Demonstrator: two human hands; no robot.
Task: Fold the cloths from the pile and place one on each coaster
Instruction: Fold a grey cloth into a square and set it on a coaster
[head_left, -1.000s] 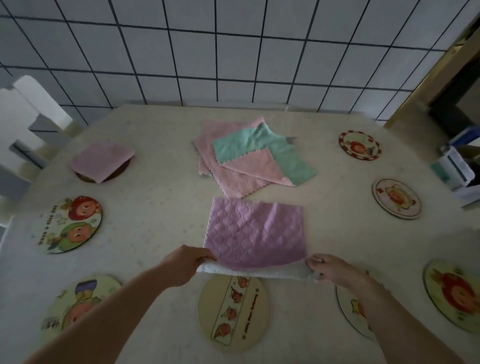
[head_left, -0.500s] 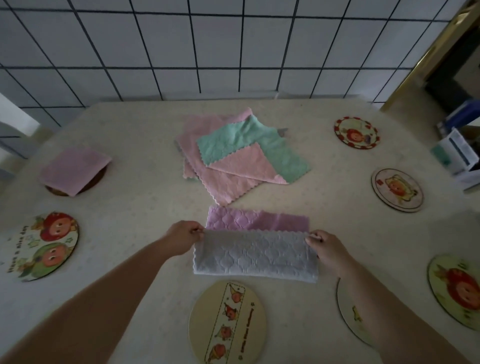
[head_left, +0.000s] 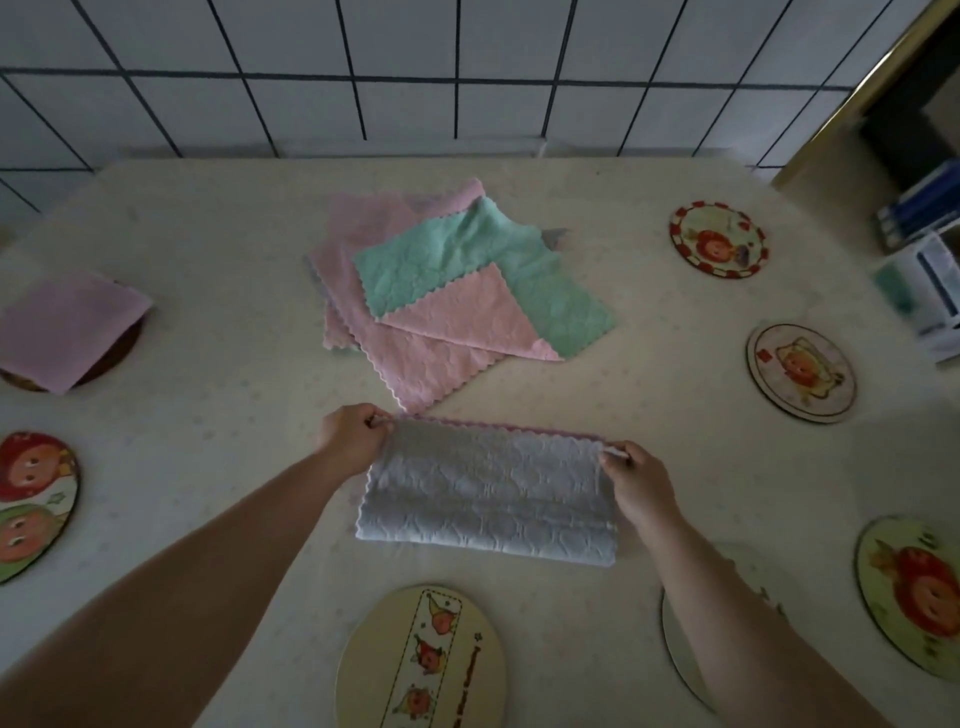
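— So how will the cloth (head_left: 488, 499) handle?

— Softly, we'd judge: light and limp, best held at its corners. Our left hand (head_left: 353, 441) and right hand (head_left: 631, 478) each pinch a far corner.

— Its look?

— Quilted, grey face up (lilac edge behind), folded on the worktop (head_left: 218, 291) between pile (head_left: 447, 291) and nearest coaster (head_left: 421, 660).

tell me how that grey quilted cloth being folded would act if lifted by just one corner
The grey quilted cloth is probably floppy: it is doubled over on itself and sags between the left hand and right hand, which pinch its corners. It is likely light, since fingertips alone hold it. Lifted by one corner, it would probably unfold and hang.
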